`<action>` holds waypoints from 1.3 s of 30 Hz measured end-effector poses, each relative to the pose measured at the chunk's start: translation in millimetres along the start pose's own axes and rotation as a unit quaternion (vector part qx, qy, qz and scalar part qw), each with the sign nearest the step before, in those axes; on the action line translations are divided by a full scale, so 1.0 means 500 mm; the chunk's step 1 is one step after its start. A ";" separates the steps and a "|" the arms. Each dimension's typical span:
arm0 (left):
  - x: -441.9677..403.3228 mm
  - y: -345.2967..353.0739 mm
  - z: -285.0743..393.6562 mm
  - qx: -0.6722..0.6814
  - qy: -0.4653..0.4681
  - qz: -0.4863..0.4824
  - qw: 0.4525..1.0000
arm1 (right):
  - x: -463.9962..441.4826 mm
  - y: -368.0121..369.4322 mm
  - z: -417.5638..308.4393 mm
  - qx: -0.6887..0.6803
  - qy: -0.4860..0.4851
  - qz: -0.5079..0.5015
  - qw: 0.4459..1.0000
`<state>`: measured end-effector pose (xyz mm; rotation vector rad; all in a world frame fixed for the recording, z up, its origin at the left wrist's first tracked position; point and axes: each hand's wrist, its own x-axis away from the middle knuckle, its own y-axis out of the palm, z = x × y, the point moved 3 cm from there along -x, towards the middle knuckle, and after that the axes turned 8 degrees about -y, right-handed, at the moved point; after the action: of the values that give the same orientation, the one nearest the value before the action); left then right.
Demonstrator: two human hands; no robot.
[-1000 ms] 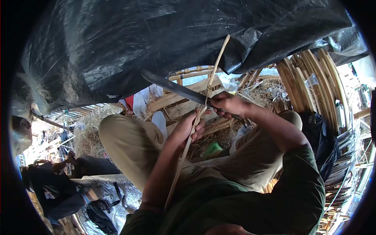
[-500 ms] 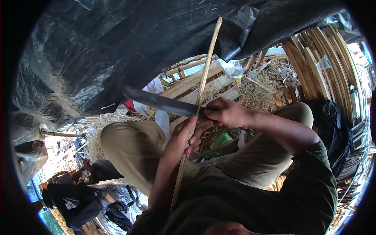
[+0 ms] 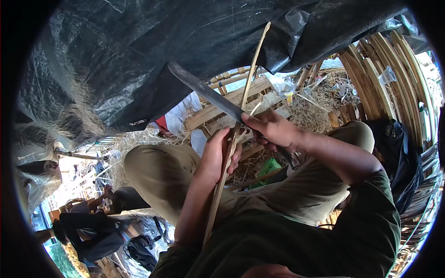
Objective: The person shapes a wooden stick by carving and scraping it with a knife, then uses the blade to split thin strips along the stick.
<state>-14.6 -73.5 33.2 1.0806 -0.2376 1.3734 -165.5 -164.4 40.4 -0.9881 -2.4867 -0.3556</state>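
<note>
A long, thin bamboo strip (image 3: 251, 76) slants from my body up toward the dark sheet. My left hand (image 3: 219, 155) is closed around it near the middle, with the lower end lying along my forearm. In my right hand (image 3: 274, 130) is a machete (image 3: 204, 90), its long dark blade pointing up and to the left. The blade crosses the strip just above my left hand, with its edge against the wood. A pale curled shaving (image 3: 255, 106) stands out from the strip beside the blade. My right fingers hide part of the handle.
Black plastic sheeting (image 3: 120, 51) hangs across the top. Wooden slats (image 3: 371, 88) stand at right, beside a dark bag (image 3: 394, 157). Straw (image 3: 315, 109), planks (image 3: 222, 111) and a green plastic piece (image 3: 266, 171) lie beyond my legs. Another person (image 3: 88, 231) is at lower left.
The machete blade has tilted more steeply, its tip now higher and further right. My right hand has shifted slightly right. A curled shaving now shows beside the strip.
</note>
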 end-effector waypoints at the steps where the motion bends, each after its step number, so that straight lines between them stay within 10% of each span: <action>1: -0.007 -0.005 -0.005 0.010 -0.004 -0.016 1.000 | -0.001 0.001 0.004 0.015 -0.004 0.012 1.000; 14: -0.032 -0.039 -0.034 0.059 -0.023 -0.080 0.995 | -0.023 0.001 0.041 0.152 -0.122 -0.030 0.980; 29: -0.025 -0.022 -0.008 -0.004 -0.029 -0.004 1.000 | -0.004 0.064 0.075 -0.290 0.191 -0.216 0.913; 39: -0.039 -0.039 -0.017 0.042 -0.052 -0.051 0.996 | -0.024 0.059 0.098 -0.307 0.204 -0.288 0.884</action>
<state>-6.5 -76.8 5.9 1.2196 -0.1994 1.2471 -152.1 -131.5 -5.7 -0.2698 -2.2367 -1.4448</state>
